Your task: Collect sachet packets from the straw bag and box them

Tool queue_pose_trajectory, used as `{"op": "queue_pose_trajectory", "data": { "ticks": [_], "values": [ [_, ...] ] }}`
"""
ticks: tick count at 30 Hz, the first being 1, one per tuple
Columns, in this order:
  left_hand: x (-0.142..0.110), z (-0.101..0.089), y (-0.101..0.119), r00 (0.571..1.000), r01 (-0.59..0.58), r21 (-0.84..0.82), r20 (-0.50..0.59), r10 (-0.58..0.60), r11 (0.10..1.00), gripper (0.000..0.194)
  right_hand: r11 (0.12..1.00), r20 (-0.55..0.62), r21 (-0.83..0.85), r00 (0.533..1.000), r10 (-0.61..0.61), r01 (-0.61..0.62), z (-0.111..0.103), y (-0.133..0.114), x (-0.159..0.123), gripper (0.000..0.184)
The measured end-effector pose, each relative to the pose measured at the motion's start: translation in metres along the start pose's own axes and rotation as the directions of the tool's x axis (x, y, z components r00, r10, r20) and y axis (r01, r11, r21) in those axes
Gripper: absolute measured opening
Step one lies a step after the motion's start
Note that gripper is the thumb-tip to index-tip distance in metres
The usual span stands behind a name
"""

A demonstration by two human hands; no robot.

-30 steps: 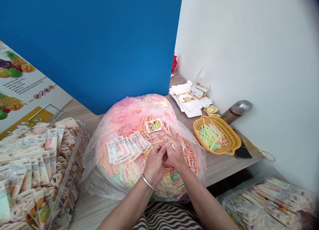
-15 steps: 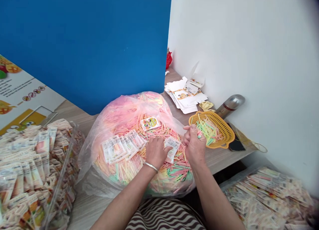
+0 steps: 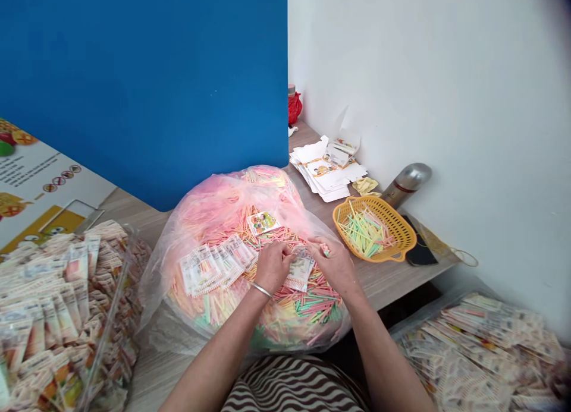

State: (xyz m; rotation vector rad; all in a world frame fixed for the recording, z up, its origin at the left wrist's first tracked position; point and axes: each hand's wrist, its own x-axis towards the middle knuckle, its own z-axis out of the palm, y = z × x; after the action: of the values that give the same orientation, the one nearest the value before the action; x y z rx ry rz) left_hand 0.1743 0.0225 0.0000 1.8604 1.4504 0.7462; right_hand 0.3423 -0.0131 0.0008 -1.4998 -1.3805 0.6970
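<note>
My left hand (image 3: 273, 266) holds a small clear packet with a printed card (image 3: 300, 270) at its edge, above a large clear bag of short pastel sticks (image 3: 289, 305). My right hand (image 3: 335, 264) pinches a few pink and green sticks (image 3: 325, 251) right beside the packet's open top. A row of filled packets (image 3: 216, 264) lies on the bag to the left of my hands. Above them rests a cartoon-printed card (image 3: 262, 223).
An orange plastic basket (image 3: 398, 232) of sticks stands on the wooden table (image 3: 312, 141) to the right, near flat printed cartons (image 3: 325, 173) and a steel flask (image 3: 405, 185). Clear bins of packets sit lower left (image 3: 66, 308) and lower right (image 3: 477, 352).
My right hand has moved left from the basket to the packet. My left hand has picked up the packet from the bag. The view has shifted slightly.
</note>
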Motion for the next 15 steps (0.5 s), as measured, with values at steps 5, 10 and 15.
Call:
{"op": "queue_pose_trajectory", "data": {
  "ticks": [5,10,15],
  "values": [
    [-0.015,-0.015,0.01,0.997,0.021,-0.172,0.074,-0.009,0.985,0.01,0.95,0.154,-0.308,0.988,0.0,0.048,0.002,-0.005,-0.003,0.02],
    [-0.026,-0.019,0.007,0.986,0.125,-0.135,0.131,-0.107,0.983,0.034,0.967,0.249,-0.225,0.967,-0.057,0.115,0.003,-0.022,-0.011,0.034],
    [-0.035,-0.026,0.008,0.979,0.203,-0.31,0.077,-0.188,0.929,0.035,0.97,0.048,0.233,0.997,0.053,-0.063,0.008,-0.043,-0.004,0.053]
  ]
}}
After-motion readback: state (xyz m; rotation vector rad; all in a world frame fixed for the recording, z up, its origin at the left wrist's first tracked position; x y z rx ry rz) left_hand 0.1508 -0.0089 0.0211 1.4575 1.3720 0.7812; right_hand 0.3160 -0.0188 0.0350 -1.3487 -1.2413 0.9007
